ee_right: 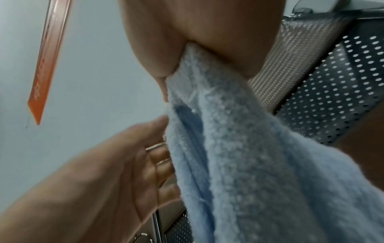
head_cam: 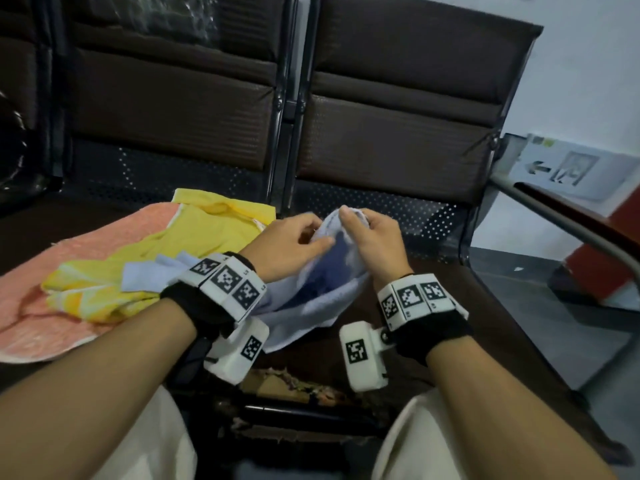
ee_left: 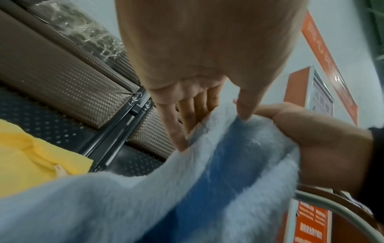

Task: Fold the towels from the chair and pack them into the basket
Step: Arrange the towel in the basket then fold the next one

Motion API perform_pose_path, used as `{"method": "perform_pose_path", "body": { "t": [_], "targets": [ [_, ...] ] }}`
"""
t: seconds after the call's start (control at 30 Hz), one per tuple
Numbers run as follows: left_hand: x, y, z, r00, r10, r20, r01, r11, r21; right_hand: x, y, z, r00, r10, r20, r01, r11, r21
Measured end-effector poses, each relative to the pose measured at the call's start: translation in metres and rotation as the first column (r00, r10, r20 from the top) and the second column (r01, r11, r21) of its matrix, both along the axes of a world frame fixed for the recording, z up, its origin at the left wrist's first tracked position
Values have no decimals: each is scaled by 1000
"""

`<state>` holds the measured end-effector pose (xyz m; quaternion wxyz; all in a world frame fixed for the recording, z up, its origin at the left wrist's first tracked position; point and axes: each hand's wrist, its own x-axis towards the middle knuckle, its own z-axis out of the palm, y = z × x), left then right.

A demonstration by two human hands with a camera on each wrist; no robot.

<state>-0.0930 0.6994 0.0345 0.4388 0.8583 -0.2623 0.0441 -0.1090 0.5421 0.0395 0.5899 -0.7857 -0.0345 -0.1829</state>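
Observation:
A light blue towel hangs bunched between both hands above the dark chair seat. My right hand grips its top corner, and the cloth runs out of that fist. My left hand pinches the towel's edge just beside it, thumb in front and fingers behind the fabric. A crumpled yellow towel lies on a pink-orange towel on the seat to the left. No basket is in view.
Padded brown backrests with perforated metal panels stand behind the seats. A metal armrest curves down on the right, with an orange and white signboard beyond it. My knees in light trousers sit at the seat's torn front edge.

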Motion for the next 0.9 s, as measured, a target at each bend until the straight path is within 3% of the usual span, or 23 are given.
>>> {"method": "perform_pose_path", "body": {
  "t": [0.1,0.2,0.3,0.37,0.47,0.57,0.63,0.7,0.8,0.9],
  "targets": [
    [3,-6,-8,993,-27,113,9,988,155,3,-1,2,1000,5,-30,-3,998,69],
    [7,-10,-14,991,18,133,-31,995,97,0,-1,7,996,58,-64,-44,980,195],
    [12,-8,-14,983,66,169,-89,987,134,-6,-7,21,997,53,-52,-29,920,391],
    [15,-4,-12,963,99,251,-136,982,134,-8,-15,29,999,-23,-29,35,857,514],
    [13,-2,-3,920,193,341,-207,978,6,-8,-24,33,982,-184,-45,174,785,595],
    [1,-10,15,973,136,188,-98,976,-197,-3,-15,28,967,-253,-41,237,821,519],
    [-7,-17,28,1000,-20,-12,14,925,-380,0,-4,21,975,-219,-46,215,858,466],
    [-9,-18,34,983,-133,-124,58,873,-484,4,3,15,982,-181,-47,185,902,390],
    [-3,-14,27,982,-77,-174,-7,899,-439,8,4,5,990,-119,-72,134,953,272],
    [3,-6,18,977,-70,-201,-6,936,-352,5,-1,-2,982,-13,-190,22,999,46]
  ]
}}
